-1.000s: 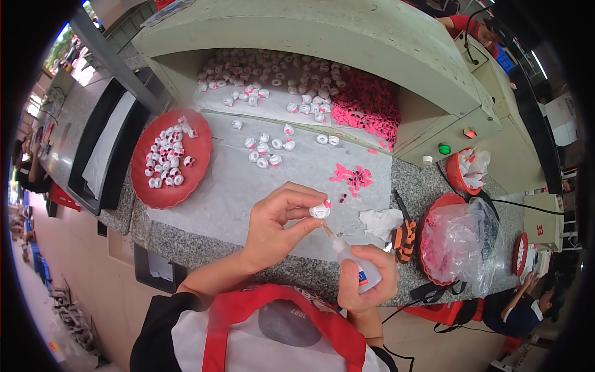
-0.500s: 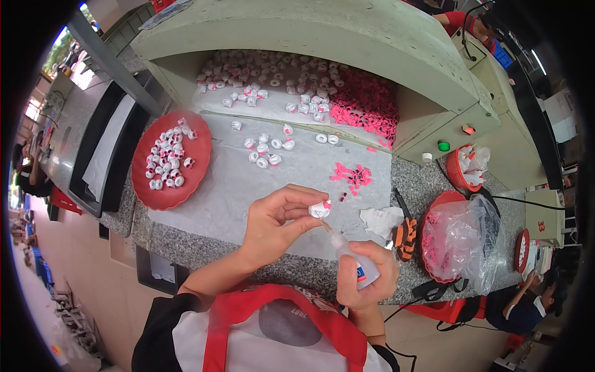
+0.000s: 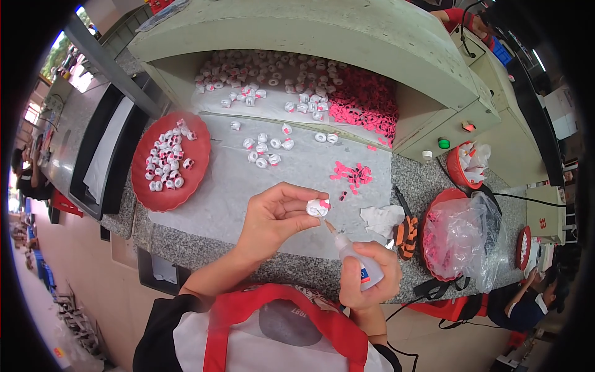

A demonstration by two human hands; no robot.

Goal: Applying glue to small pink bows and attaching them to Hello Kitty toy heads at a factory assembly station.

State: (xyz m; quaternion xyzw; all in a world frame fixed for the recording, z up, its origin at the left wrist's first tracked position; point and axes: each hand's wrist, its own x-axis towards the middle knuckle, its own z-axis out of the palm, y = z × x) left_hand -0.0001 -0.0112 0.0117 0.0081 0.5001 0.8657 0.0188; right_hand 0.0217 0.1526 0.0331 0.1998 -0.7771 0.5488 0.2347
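Between the thumb and fingers of my left hand (image 3: pixel 266 217) is a small rounded white piece (image 3: pixel 315 209) with a pink patch. My right hand (image 3: pixel 378 285) is wrapped round a translucent squeeze bottle (image 3: pixel 370 271) with a narrow nozzle. The nozzle tip points up at the underside of the piece, very close to it; whether they touch I cannot tell. Beyond my hands, several similar white pieces (image 3: pixel 261 149) lie on the pale sheet (image 3: pixel 229 186), with a scatter of small pink parts (image 3: pixel 352 175) to their right.
A red scalloped plate (image 3: pixel 142 180) of white pieces stands at left. The cabinet (image 3: pixel 297 37) holds heaps of white pieces and pink parts. On the right are a crumpled white cloth (image 3: pixel 379 220), an orange-black striped item (image 3: pixel 406 239), a red basket (image 3: pixel 457 170) and a plastic-covered red tray (image 3: pixel 432 266).
The bottle and my right hand have shifted slightly right. In my left hand the white piece has turned a little and moved slightly left, showing more of its pink patch.
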